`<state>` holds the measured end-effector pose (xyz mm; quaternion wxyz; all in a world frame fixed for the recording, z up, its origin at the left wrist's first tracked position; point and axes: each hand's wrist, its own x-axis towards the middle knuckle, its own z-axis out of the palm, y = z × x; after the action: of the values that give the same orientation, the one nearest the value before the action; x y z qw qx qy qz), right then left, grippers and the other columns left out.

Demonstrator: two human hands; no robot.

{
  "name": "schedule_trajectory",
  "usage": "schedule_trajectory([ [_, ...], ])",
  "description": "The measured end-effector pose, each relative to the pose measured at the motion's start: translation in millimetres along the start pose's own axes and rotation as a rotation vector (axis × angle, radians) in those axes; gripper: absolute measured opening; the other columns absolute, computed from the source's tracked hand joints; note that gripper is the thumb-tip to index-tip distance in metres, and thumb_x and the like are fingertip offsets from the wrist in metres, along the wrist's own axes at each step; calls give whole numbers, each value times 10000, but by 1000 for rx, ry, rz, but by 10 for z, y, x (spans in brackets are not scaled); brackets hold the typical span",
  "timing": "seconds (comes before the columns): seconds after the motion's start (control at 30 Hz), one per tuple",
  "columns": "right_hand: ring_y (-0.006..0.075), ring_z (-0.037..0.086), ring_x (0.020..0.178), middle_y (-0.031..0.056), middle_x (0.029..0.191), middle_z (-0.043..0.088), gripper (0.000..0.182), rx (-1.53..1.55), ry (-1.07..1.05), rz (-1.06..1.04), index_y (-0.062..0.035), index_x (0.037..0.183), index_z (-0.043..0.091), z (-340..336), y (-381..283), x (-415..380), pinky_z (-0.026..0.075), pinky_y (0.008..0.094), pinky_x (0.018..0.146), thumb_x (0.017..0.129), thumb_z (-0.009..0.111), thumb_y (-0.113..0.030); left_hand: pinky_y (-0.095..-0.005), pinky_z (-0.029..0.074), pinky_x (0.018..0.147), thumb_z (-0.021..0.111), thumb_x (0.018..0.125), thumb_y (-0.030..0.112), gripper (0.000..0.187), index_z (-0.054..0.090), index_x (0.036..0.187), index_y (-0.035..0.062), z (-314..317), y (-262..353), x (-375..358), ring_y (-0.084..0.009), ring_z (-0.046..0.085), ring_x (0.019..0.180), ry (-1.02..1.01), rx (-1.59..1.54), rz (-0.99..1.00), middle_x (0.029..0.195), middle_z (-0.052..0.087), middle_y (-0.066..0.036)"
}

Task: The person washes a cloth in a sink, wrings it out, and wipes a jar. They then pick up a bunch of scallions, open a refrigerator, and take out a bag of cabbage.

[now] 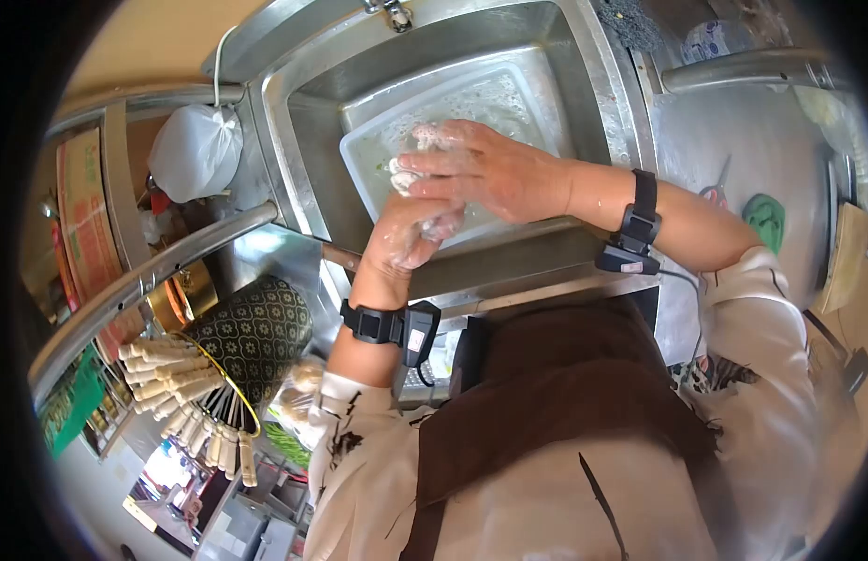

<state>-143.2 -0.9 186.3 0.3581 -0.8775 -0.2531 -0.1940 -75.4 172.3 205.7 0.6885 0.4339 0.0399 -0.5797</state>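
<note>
Over the sink, my two soapy hands press against each other. My right hand (pixel 495 168) lies across my left hand (pixel 401 232), its fingers stretched out over the back of it. White foam (pixel 403 178) clings to the fingertips and knuckles. Most of my left hand's fingers are hidden beneath the right. Below both hands, a whitish plastic tub (pixel 364 168) holds sudsy water inside the metal sink (pixel 317 107). Each wrist wears a black strap with a small box.
A metal tap (pixel 397 14) sits at the sink's far edge. To the left are a tied white bag (pixel 195 154) and a patterned container (pixel 256 323) of wooden-handled skewers. On the right metal counter lie scissors (pixel 719 187) and a green object (pixel 764 222).
</note>
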Motion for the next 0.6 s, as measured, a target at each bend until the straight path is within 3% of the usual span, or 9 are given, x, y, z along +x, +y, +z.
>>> schedule_trajectory([
  [0.07,327,441,1139,97,1253,439,572,-107,-74,-120,-152,1254,425,-67,-21,51,377,425,941,711,581,-62,-218,310,448,620,714,-24,98,563,786,11,149,92,-57,-108,431,516,4,89,-112,663,520,-41],
  [0.17,317,501,1013,99,1120,478,538,-136,2,-241,-166,1212,451,-8,108,204,430,421,852,698,596,-99,-213,303,427,630,706,9,58,588,697,49,225,91,-28,-93,465,523,-15,339,37,641,531,-29],
  [0.2,311,510,974,100,1078,480,530,-187,31,-252,-168,1202,456,-31,109,241,439,418,825,695,600,-109,-224,297,409,642,704,46,73,594,651,60,355,226,-87,-87,449,480,200,503,-156,583,516,-20],
  [0.23,305,519,936,102,1037,483,522,-238,60,-261,-171,1191,461,-46,110,276,449,415,798,692,604,-120,-238,283,383,646,711,87,71,597,664,64,409,217,-85,-85,435,446,137,496,-36,547,503,-15],
  [0.27,292,555,851,114,1017,499,447,-346,127,-297,-164,1108,481,-44,113,302,474,390,720,680,609,-157,-236,281,384,650,710,98,73,596,674,65,426,259,-85,-79,428,444,185,611,-97,544,500,-14],
  [0.3,288,564,817,111,1004,505,421,-361,29,-228,-158,1081,481,-53,81,314,476,381,694,679,606,-161,-234,279,384,654,709,110,78,595,683,66,441,285,-93,-74,421,442,232,721,-162,541,496,-13],
  [0.4,273,596,681,122,888,554,320,-403,-158,-84,-126,987,475,-81,26,371,482,371,588,689,589,-159,-317,421,522,586,723,85,88,573,791,31,379,229,-2,-237,542,593,117,1173,190,705,566,-102],
  [0.5,305,601,694,149,820,588,290,-404,-413,110,-98,1016,477,-121,-25,471,487,386,602,741,562,-138,-400,465,721,557,746,119,240,536,965,22,357,162,54,-383,565,817,226,1348,395,896,586,-179],
  [0.6,343,601,702,163,788,615,202,-196,-486,434,-70,984,492,-200,-120,575,484,411,618,793,523,-127,-416,464,749,565,759,155,312,504,1029,12,310,181,97,-400,563,867,264,1506,481,910,586,-217],
])
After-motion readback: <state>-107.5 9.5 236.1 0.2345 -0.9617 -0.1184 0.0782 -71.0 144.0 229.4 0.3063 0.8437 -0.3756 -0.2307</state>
